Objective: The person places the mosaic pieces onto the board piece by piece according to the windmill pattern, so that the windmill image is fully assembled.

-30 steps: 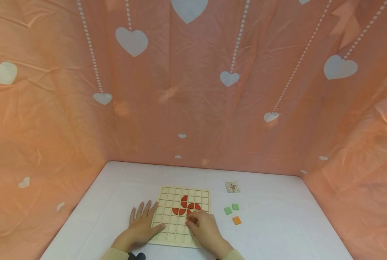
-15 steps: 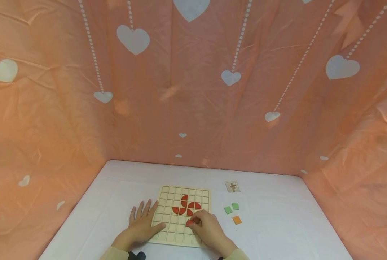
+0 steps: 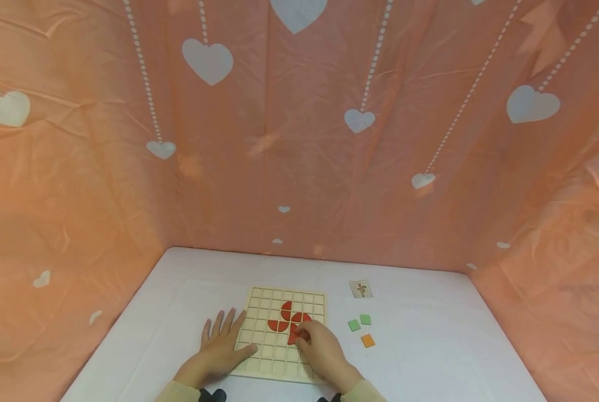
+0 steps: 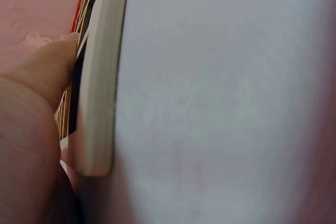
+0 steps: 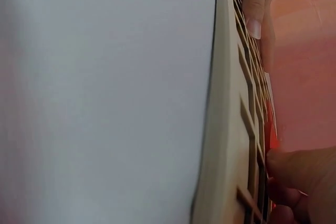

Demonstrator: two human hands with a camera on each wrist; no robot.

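Note:
A wooden grid board [image 3: 266,353] lies on the white table. Several red quarter-circle pieces [image 3: 278,325] sit in its squares, in a pinwheel-like cluster right of the middle. My right hand [image 3: 321,349] pinches a red piece [image 3: 292,338] at the lower end of that cluster; its fingers partly cover it, so its full outline is hidden. In the right wrist view the thumb [image 5: 294,167] is against a red piece [image 5: 271,136] at the board's surface. My left hand [image 3: 220,347] rests at the board's left edge, fingers spread, with the thumb [image 4: 50,66] over the board.
Two green square tiles [image 3: 354,325] and an orange square tile [image 3: 367,340] lie on the table right of the board. Behind them is a small card [image 3: 362,288] with a printed grid and a pinwheel figure. An orange cloth [image 3: 319,167] with white hearts encloses the table.
My right hand has shifted slightly away from me along the board, bringing the red piece up against the other red ones. The left hand stays in place.

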